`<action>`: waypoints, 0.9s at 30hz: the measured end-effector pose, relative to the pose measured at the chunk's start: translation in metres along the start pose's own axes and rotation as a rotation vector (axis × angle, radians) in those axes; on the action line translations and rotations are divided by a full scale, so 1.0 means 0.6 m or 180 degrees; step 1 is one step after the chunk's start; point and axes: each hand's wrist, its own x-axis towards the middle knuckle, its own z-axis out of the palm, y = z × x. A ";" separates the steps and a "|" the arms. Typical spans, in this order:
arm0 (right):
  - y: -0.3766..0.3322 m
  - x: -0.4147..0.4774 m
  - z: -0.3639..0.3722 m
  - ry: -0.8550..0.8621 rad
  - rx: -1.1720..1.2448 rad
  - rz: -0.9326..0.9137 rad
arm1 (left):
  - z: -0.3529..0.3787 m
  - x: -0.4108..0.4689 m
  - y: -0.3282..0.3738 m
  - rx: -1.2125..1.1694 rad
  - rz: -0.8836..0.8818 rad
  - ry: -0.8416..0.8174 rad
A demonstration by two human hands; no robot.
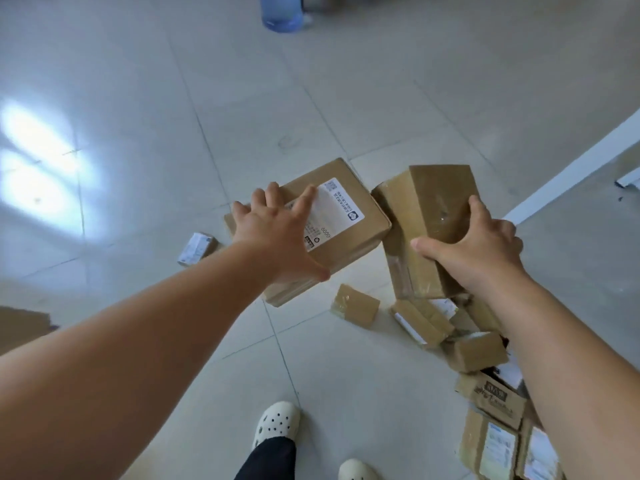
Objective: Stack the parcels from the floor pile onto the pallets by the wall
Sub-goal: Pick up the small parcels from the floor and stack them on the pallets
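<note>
The left hand [277,233] is spread wide over the top of the label box [349,233], with the thumb hooked on the near side. The right hand [481,247] holds the taped box [433,199], thumb on one side and fingers over the other. Both boxes are low by the floor [207,98], next to the pile [478,351]. No pallets are in sight. With one hand on each box, it is best to squeeze hard, keep them flat and lift slowly. A slipping box should go back down.
</note>
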 end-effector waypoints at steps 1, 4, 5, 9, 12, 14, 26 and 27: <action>-0.030 -0.023 -0.022 -0.0051 -0.0010 -0.0112 | -0.030 -0.032 -0.019 -0.0051 -0.0149 0.0008; -0.108 -0.095 -0.079 -0.0179 -0.0076 -0.0486 | -0.112 -0.136 -0.070 -0.0153 -0.0578 0.0103; -0.130 -0.121 -0.095 -0.0217 -0.0083 -0.0606 | -0.137 -0.171 -0.085 -0.0176 -0.0712 0.0127; -0.205 -0.224 -0.136 -0.0373 -0.0073 -0.1088 | -0.206 -0.309 -0.140 -0.0306 -0.1210 0.0269; -0.254 -0.296 -0.143 -0.0487 -0.0080 -0.1402 | -0.227 -0.409 -0.177 -0.0447 -0.1574 0.0307; -0.284 -0.343 -0.137 -0.0614 -0.0049 -0.1586 | -0.232 -0.476 -0.203 -0.0559 -0.1846 0.0288; -0.466 -0.703 0.077 -0.1617 -0.0290 -0.2350 | -0.115 -0.911 -0.421 -0.1362 -0.3500 0.0298; -0.482 -0.742 0.103 -0.1708 -0.0307 -0.2406 | -0.100 -0.951 -0.443 -0.1372 -0.3611 0.0287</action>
